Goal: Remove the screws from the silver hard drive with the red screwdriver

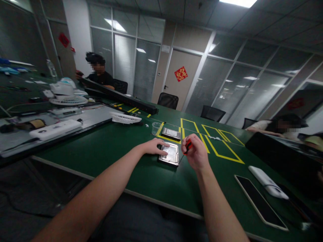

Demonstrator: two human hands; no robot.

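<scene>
A silver hard drive [172,154] lies flat on the green table. Spread over its left part, the fingers of my left hand [152,147] rest on the top face without wrapping around it. My right hand [196,151] is closed around a screwdriver [188,145] with a red and black handle. Its thin shaft slants down and left toward the drive's right edge; whether the tip touches cannot be told. Just behind lies a second hard drive [171,133] with a white label, inside a yellow tape outline. A clear plastic cup [155,128] stands to its left.
Yellow tape rectangles [224,156] mark the table. A phone [261,201] and a white device [267,181] lie at right. To the left are a power strip [57,129], a white fan [68,99] and a white grille [126,117]. People sit at far left and right.
</scene>
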